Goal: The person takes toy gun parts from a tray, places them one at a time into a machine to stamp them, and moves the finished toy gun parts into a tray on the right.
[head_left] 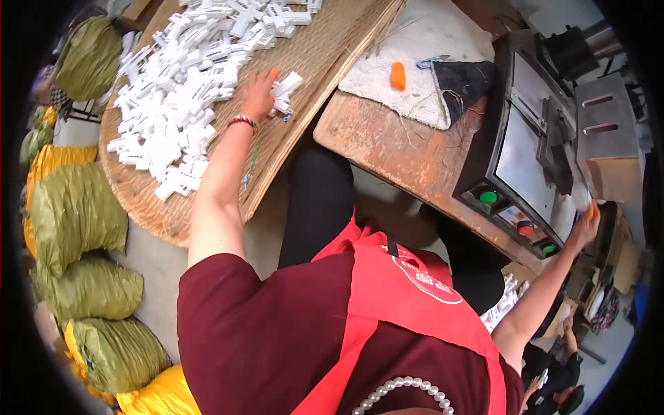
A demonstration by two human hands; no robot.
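A large heap of white plastic pieces [173, 104] lies on a round woven tray [332, 62] at the upper left. My left hand [259, 97], wearing a red bracelet, is over the tray at the heap's right edge. Its fingers are closed around a few white plastic pieces [285, 91] that stick out on its right side. Far to the right, my right hand [588, 225] is at the far side of a dark metal machine [532, 159] with green and red buttons. The right fingers are bent together, with orange on the tips; what they hold is too small to make out.
Beside the machine, a worn wooden table [387, 138] carries a pale cloth [377, 76], an orange cutter [398, 76] and a dark cloth [463, 83]. Stuffed green sacks [76, 214] line the left. More white pieces [503, 304] sit below the table. Another person [553, 370] is at lower right.
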